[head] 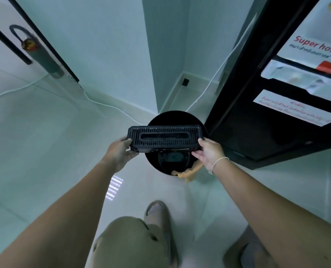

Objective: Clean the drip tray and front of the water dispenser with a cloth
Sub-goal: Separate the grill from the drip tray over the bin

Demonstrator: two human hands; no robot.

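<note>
Nearest, the left hand (120, 153) and right hand (209, 154) each close on one end of the black drip tray (164, 138), held level between them. Just beyond and below sits a round black bin (180, 118); an orange cloth (189, 174) hangs under the right hand. Beyond the right hand stands the water dispenser (257, 113).

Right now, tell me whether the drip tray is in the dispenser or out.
Out. Both hands hold the drip tray over a black bin, beside the dispenser.

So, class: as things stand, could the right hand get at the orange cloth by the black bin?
Probably not yet: the right hand grips one end of the drip tray. The cloth lies close below it with nothing between, once the hand lets go.
</note>
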